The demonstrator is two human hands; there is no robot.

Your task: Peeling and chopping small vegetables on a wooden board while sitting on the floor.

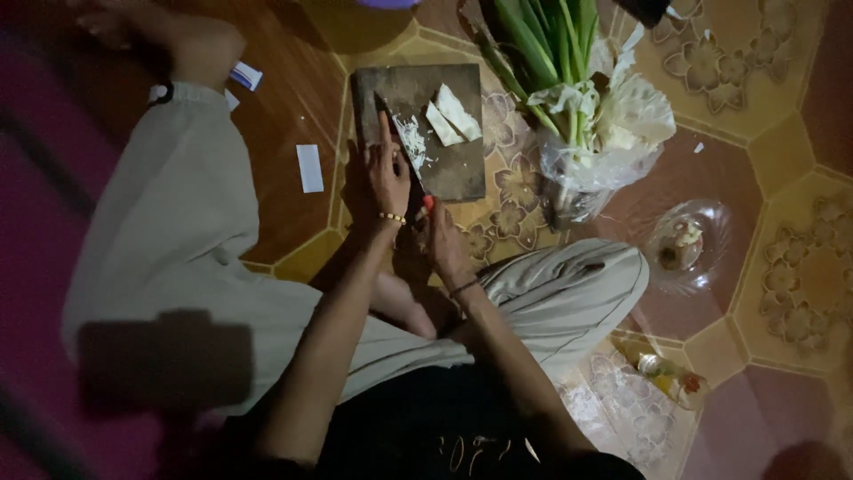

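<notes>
Two hands work at a dark board (pixel 444 173) set on the patterned floor (pixel 782 267), and the light is poor. The left hand (pixel 384 173) lies flat on the board with fingers together and stretched forward, tips just beside a small pile of white shreds (pixel 413 140). The right hand (pixel 444 240) is closed around a red-ended handle; the knife (pixel 410 156) runs forward from it, the blade right against the left fingers. That closeness is the main risk: in such dim light, one stroke drifting left could nick a fingertip. Two uncut white pieces (pixel 451 116) sit loose near the board's far edge and could slide off if the board is jolted. A bag of greens (pixel 586 133) stands touching the board's right side and leans inward; its leaves could flop onto the cutting area. A clear bowl (pixel 686 244) sits well apart.
</notes>
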